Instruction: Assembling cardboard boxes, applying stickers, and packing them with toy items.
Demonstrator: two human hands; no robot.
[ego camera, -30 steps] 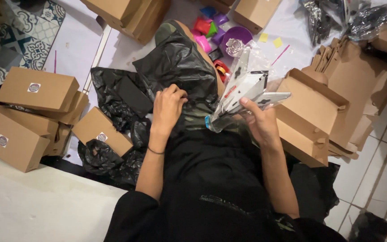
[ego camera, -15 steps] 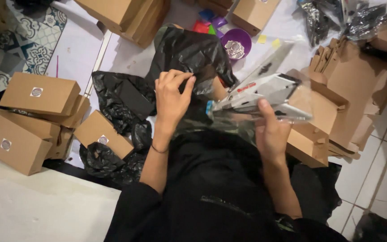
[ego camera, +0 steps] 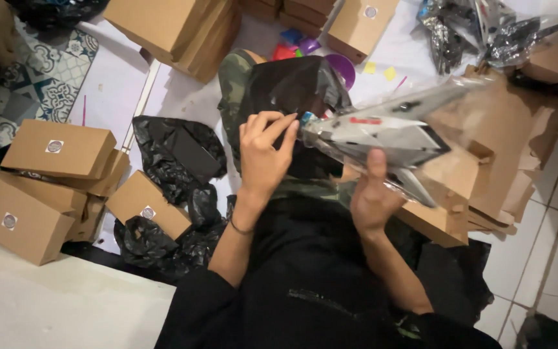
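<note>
My right hand (ego camera: pixel 371 194) grips a grey toy plane in a clear plastic bag (ego camera: pixel 389 132), held level above my lap with its nose pointing left. My left hand (ego camera: pixel 265 155) is raised beside the nose, fingertips pinching the bag's end next to a black plastic bag (ego camera: pixel 292 84) draped over my knee. Both sleeves are black.
Brown cardboard boxes (ego camera: pixel 46 187) with round stickers are stacked at left, more boxes (ego camera: pixel 175 32) at the top. Crumpled black bags (ego camera: pixel 175 155) lie on the floor. Folded brown boxes (ego camera: pixel 485 168) stand at right, shiny wrapped items (ego camera: pixel 479 29) top right, colourful toys (ego camera: pixel 298 45) beyond my knee.
The bagged plane has swung from upright to level. My left hand rose from the black bag on my lap to the nose end of the plane's wrapper.
</note>
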